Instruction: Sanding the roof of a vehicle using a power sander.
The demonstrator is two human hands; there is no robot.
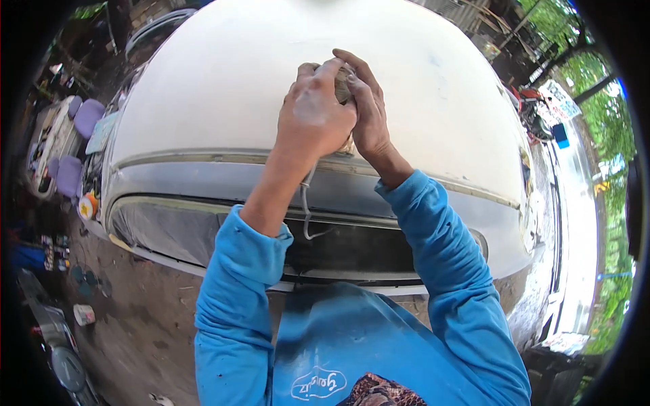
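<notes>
Both of my hands are closed around a dusty, round-topped air sander (344, 82) on the white vehicle roof (223, 88). My left hand (313, 108), whitened with dust on its back, wraps the sander from the left. From the right, my right hand (369, 111) grips it, fingers curled over the top. Most of the sander is hidden by my hands, and its underside is out of sight. A thin grey hose (305, 210) hangs from below my left wrist, over the roof's near edge, in front of the dark window opening (352, 250).
A trim channel (223, 157) runs along the roof's near side, above a grey panel and a plastic-covered window (169, 227). Purple seats (88, 118) and an orange-and-white container (88, 205) are at left. A white tub (84, 314) lies on the dirt floor. Trees (602, 122) stand at right.
</notes>
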